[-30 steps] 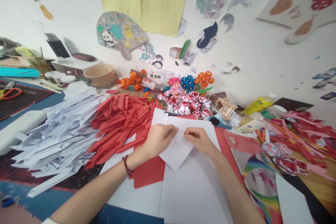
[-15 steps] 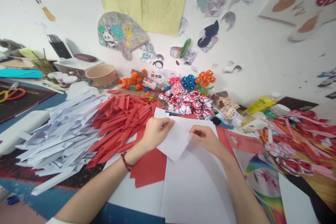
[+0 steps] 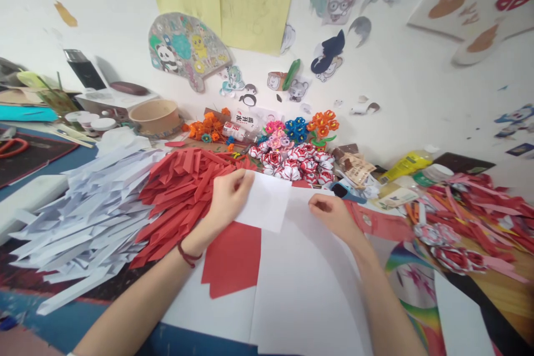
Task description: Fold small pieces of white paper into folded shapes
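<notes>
We've got the left hand (image 3: pixel 227 194) at the nine o'clock edge of the small white sheet (image 3: pixel 267 200), thumb and fingers pinched tight on the paper; a dark red bracelet (image 3: pixel 189 258) rings that wrist; over at three o'clock we find the right hand (image 3: pixel 334 214), well apart from the sheet, fingers curled inward and nothing showing in them, though we cannot tell whether the tips meet; the small sheet sits mid-view, overlapping the larger white paper (image 3: pixel 308 283) that spreads out towards five o'clock, and we can't say if the two touch; red paper (image 3: pixel 233 261) lies at seven; beyond the left hand at nine we spot red folded strips (image 3: pixel 175 200), then white folded strips (image 3: pixel 92 211) beside them; up at one o'clock, red-and-white paper flowers (image 3: pixel 292 168) cluster close together!
</notes>
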The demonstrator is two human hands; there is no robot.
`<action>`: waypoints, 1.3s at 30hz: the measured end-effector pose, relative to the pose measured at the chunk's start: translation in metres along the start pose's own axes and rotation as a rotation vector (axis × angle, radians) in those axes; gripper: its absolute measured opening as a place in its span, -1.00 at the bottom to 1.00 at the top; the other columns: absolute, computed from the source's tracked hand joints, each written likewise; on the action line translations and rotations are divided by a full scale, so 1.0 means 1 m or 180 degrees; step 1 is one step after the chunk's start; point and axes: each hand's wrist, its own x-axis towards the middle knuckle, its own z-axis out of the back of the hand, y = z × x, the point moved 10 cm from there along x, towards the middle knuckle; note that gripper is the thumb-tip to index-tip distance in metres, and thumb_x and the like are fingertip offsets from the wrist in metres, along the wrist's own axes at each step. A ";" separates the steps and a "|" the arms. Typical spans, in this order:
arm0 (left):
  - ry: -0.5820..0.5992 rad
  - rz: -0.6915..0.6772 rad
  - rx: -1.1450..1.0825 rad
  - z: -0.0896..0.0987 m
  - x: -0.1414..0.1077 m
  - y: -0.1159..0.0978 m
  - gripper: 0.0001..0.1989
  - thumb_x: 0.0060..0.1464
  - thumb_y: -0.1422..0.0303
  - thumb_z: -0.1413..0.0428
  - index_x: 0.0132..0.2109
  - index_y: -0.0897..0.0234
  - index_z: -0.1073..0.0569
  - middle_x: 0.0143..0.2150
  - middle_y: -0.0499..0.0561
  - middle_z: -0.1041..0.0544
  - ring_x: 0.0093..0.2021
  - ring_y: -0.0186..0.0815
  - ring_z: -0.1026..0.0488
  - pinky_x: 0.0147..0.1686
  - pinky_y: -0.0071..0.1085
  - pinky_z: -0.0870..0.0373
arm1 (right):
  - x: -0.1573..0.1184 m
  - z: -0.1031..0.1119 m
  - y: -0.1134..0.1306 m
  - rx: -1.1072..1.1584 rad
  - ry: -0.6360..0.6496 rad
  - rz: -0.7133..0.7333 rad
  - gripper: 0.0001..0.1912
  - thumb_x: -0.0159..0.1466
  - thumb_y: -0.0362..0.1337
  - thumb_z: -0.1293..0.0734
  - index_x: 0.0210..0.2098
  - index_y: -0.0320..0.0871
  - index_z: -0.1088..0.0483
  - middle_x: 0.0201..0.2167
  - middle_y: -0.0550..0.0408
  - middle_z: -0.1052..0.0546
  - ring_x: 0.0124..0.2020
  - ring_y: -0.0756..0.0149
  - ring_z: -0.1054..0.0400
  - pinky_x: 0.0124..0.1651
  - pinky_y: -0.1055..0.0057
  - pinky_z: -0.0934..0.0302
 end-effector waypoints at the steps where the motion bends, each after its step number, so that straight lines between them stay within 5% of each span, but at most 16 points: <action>1: -0.0045 0.0010 -0.0025 0.004 0.002 0.001 -0.60 0.20 0.19 0.05 -0.53 0.29 -0.10 -0.58 -0.15 -0.03 -0.54 -0.48 -0.01 -0.52 -0.49 0.07 | 0.001 0.003 -0.002 0.0021 -0.0088 -0.0016 -0.87 0.11 -0.31 -0.29 -0.55 -0.18 -0.33 -0.57 0.18 -0.31 -0.49 0.39 -0.17 -0.42 0.44 -0.03; 8: 0.0586 -0.0277 0.0044 -0.028 -0.007 -0.009 -0.57 0.21 0.20 0.05 -0.55 0.30 -0.07 -0.59 -0.15 0.02 -0.55 -0.49 0.01 -0.51 -0.49 0.07 | -0.002 -0.019 0.018 0.0788 -0.0001 -0.0006 -0.70 0.26 -0.07 -0.28 -0.20 -0.17 -0.46 -0.38 0.07 -0.48 -0.41 0.34 -0.33 -0.32 0.41 -0.19; 11: 0.0989 -0.0453 0.0082 -0.046 -0.016 -0.015 -0.59 0.22 0.22 0.06 -0.55 0.32 -0.12 -0.59 -0.16 -0.04 -0.54 -0.50 -0.02 -0.49 -0.50 0.05 | -0.004 -0.033 0.022 0.0895 0.0146 -0.0060 -0.74 0.21 -0.09 -0.36 -0.25 -0.16 -0.47 -0.27 0.04 -0.51 -0.28 0.29 -0.36 -0.21 0.40 -0.22; 15: 0.1217 -0.0593 0.0113 -0.055 -0.022 -0.020 -0.61 0.22 0.26 0.05 -0.54 0.32 -0.17 -0.60 -0.16 -0.05 -0.54 -0.50 -0.02 -0.49 -0.51 0.05 | -0.004 -0.045 0.018 0.0923 0.0368 -0.0105 -0.78 0.17 -0.14 -0.37 -0.41 -0.20 -0.44 -0.43 0.09 -0.45 -0.35 0.31 -0.32 -0.25 0.41 -0.19; 22: 0.1058 -0.0638 0.0287 -0.047 -0.022 -0.021 -0.64 0.22 0.27 0.05 -0.53 0.32 -0.27 -0.60 -0.15 -0.09 -0.55 -0.49 -0.03 -0.48 -0.48 0.04 | -0.005 -0.045 0.010 0.0640 0.0398 -0.0068 -0.92 0.10 -0.31 -0.32 -0.50 -0.19 -0.38 -0.53 0.17 -0.37 -0.45 0.37 -0.24 -0.35 0.44 -0.12; 27: 0.0531 -0.0438 0.0118 -0.017 -0.008 -0.016 -0.61 0.21 0.25 0.04 -0.56 0.33 -0.21 -0.59 -0.15 -0.04 -0.55 -0.49 -0.02 -0.50 -0.49 0.04 | 0.000 -0.027 -0.006 0.0250 0.0208 -0.0088 -0.92 0.05 -0.35 -0.29 -0.56 -0.18 -0.38 -0.58 0.18 -0.37 -0.48 0.37 -0.23 -0.39 0.44 -0.09; 30: 0.0205 -0.0159 -0.0092 -0.006 -0.002 -0.004 -0.58 0.20 0.20 0.03 -0.56 0.31 -0.14 -0.58 -0.15 -0.01 -0.54 -0.49 -0.01 -0.51 -0.49 0.05 | 0.003 -0.025 -0.010 0.0383 0.0137 -0.0214 -0.89 0.09 -0.28 -0.33 -0.51 -0.19 -0.42 -0.55 0.14 -0.42 -0.49 0.35 -0.27 -0.38 0.42 -0.14; 35: 0.0267 0.0048 -0.0252 -0.023 -0.006 0.009 -0.57 0.19 0.16 0.03 -0.54 0.28 -0.05 -0.59 -0.16 0.03 -0.55 -0.49 0.01 -0.53 -0.50 0.08 | -0.001 -0.052 0.009 0.1188 0.0631 -0.0074 -0.61 0.29 0.00 -0.23 -0.40 -0.19 -0.46 -0.47 0.06 -0.47 -0.40 0.30 -0.33 -0.26 0.37 -0.20; 39: 0.0132 0.0228 -0.0210 -0.023 -0.007 0.016 -0.58 0.18 0.16 0.03 -0.54 0.27 -0.06 -0.59 -0.16 0.00 -0.56 -0.49 0.00 -0.55 -0.51 0.10 | -0.006 -0.063 0.017 0.1717 0.0855 -0.0155 -0.49 0.21 0.13 -0.29 -0.23 -0.21 -0.51 -0.37 -0.02 -0.52 -0.34 0.24 -0.36 -0.21 0.32 -0.23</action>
